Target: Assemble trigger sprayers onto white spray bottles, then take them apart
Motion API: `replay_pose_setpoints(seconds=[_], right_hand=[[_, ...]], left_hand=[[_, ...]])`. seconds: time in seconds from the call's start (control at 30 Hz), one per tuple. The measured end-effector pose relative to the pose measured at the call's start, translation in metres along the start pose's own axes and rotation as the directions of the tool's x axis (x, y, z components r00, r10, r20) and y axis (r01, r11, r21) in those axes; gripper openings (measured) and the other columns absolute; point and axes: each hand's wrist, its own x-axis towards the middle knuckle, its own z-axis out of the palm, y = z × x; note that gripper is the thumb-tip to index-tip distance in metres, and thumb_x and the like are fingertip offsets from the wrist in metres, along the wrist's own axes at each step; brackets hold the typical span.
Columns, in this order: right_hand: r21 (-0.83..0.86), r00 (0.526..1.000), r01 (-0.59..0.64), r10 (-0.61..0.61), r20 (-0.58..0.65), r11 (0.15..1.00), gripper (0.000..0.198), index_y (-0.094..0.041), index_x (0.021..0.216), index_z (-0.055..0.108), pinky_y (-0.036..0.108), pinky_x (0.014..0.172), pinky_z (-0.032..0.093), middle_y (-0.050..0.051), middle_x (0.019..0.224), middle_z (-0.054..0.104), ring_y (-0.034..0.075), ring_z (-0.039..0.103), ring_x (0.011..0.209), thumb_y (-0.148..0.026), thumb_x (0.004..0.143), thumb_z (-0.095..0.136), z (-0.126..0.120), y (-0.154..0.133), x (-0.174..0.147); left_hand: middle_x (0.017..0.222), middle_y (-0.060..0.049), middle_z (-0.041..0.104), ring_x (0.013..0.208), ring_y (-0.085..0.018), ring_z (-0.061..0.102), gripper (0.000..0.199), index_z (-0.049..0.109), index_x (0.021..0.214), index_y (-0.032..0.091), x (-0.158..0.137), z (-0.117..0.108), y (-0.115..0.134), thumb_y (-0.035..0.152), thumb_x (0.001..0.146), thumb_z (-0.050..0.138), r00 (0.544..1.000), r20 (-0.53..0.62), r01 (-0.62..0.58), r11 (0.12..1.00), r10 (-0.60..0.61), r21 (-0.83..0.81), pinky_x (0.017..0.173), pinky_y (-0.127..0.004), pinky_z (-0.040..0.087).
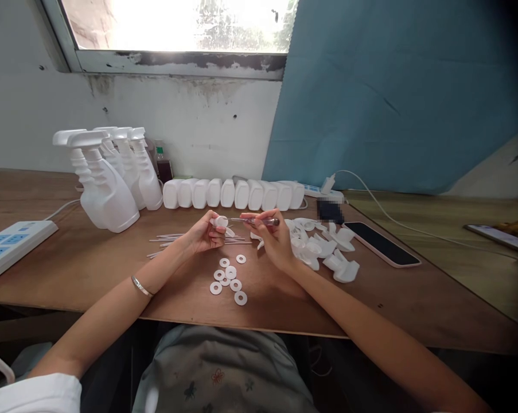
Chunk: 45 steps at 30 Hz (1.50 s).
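Note:
My left hand (207, 234) is closed around a white plastic spray head (221, 221), its round collar turned towards the right. From the other side, my right hand (273, 238) grips a screwdriver (263, 221) with a see-through handle. Its thin shaft points left at the collar; whether the tip touches cannot be made out. Below the hands, several white ring washers (230, 272) are scattered on the brown table (176, 292). Thin white tubes (166, 237) lie behind and under my left hand. A heap of white spray heads (312, 244) sits just right of my right hand.
White bottles (228, 194) lie in a row along the back. Assembled spray bottles (112, 195) stand at the left, near a dark bottle with a green cap (164, 166). A power strip (15, 246) is far left. A phone (381, 244) and white cable (388, 209) are right.

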Motion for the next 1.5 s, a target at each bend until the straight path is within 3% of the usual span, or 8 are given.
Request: replay_pose_setpoints(seconds=[0.2,0.33,0.5,0.7,0.87,0.93,1.13,1.5], right_hand=[[0.095,0.999,-0.023,0.025,-0.020,0.995,0.017,-0.024,0.085,0.038,0.040,0.087,0.050,0.003,0.095,0.067,0.014,0.063,0.092,-0.035,0.082,0.051,0.002,-0.001,0.001],[-0.154,0.993,0.120,-0.116,0.033,0.981,0.010,-0.025,0.088,0.039,0.038,0.082,0.052,0.005,0.106,0.065,0.015,0.062,0.095,-0.031,0.085,0.047,0.001,0.003,-0.008],[-0.406,0.856,0.492,-0.341,0.389,0.770,0.011,-0.026,0.087,0.045,0.042,0.088,0.049,0.006,0.119,0.058,0.018,0.053,0.113,-0.015,0.082,0.047,0.001,0.010,-0.015],[-0.427,0.772,0.621,-0.420,0.476,0.658,0.016,-0.025,0.088,0.048,0.039,0.092,0.048,0.005,0.127,0.052,0.018,0.046,0.120,-0.010,0.082,0.044,0.005,0.016,-0.015],[-0.453,0.946,0.323,-0.299,0.126,0.831,0.009,-0.025,0.091,0.041,0.032,0.072,0.053,0.007,0.113,0.062,0.016,0.064,0.091,-0.024,0.085,0.047,0.007,0.011,-0.016],[-0.369,0.977,0.202,-0.212,0.015,0.907,0.010,-0.025,0.091,0.040,0.032,0.071,0.053,0.007,0.110,0.063,0.016,0.064,0.089,-0.030,0.085,0.047,0.006,0.009,-0.014],[-0.131,0.994,0.090,-0.097,-0.052,0.987,0.015,-0.025,0.089,0.039,0.036,0.082,0.052,0.006,0.109,0.063,0.015,0.062,0.096,-0.037,0.085,0.047,0.009,0.005,-0.010],[0.110,0.997,0.018,-0.009,-0.083,0.994,0.018,-0.025,0.087,0.039,0.041,0.091,0.049,0.003,0.100,0.065,0.015,0.061,0.100,-0.038,0.083,0.051,0.009,0.003,-0.005]], left_hand=[[0.045,0.004,0.033,0.032,-0.005,0.027,0.020,0.037,0.056,0.017,-0.003,0.001,0.004,0.023,0.074,0.044,0.998,0.053,0.035,0.999,-0.038,0.041,0.033,-0.015,0.023],[0.044,0.005,0.032,0.032,-0.004,0.027,0.021,0.038,0.055,0.016,-0.002,0.002,0.003,0.023,0.074,0.044,0.999,0.043,-0.016,0.999,0.015,0.034,0.033,-0.015,0.024],[0.048,0.003,0.040,0.034,-0.003,0.029,0.018,0.044,0.058,0.014,-0.001,0.006,-0.002,0.022,0.074,0.043,0.993,0.040,-0.115,0.993,0.114,0.006,0.036,-0.016,0.030],[0.051,0.002,0.041,0.037,-0.004,0.031,0.019,0.045,0.059,0.013,0.000,0.009,-0.007,0.020,0.076,0.041,0.981,0.056,-0.184,0.983,0.185,-0.025,0.039,-0.015,0.031],[0.047,0.004,0.034,0.035,-0.005,0.027,0.020,0.040,0.057,0.016,0.001,0.005,-0.006,0.021,0.076,0.042,0.984,0.073,-0.164,0.986,0.164,-0.011,0.036,-0.017,0.028],[0.047,0.004,0.034,0.035,-0.005,0.028,0.019,0.039,0.058,0.016,0.000,0.004,-0.006,0.020,0.076,0.042,0.983,0.095,-0.153,0.988,0.155,-0.021,0.036,-0.017,0.026],[0.047,0.003,0.035,0.035,-0.006,0.029,0.022,0.038,0.057,0.016,-0.001,0.008,-0.006,0.021,0.078,0.040,0.983,0.073,-0.163,0.985,0.166,-0.050,0.036,-0.017,0.026],[0.044,0.005,0.029,0.033,-0.005,0.027,0.024,0.037,0.055,0.016,-0.004,0.008,-0.005,0.022,0.077,0.042,0.989,0.131,-0.060,0.997,0.065,-0.041,0.035,-0.016,0.025]])
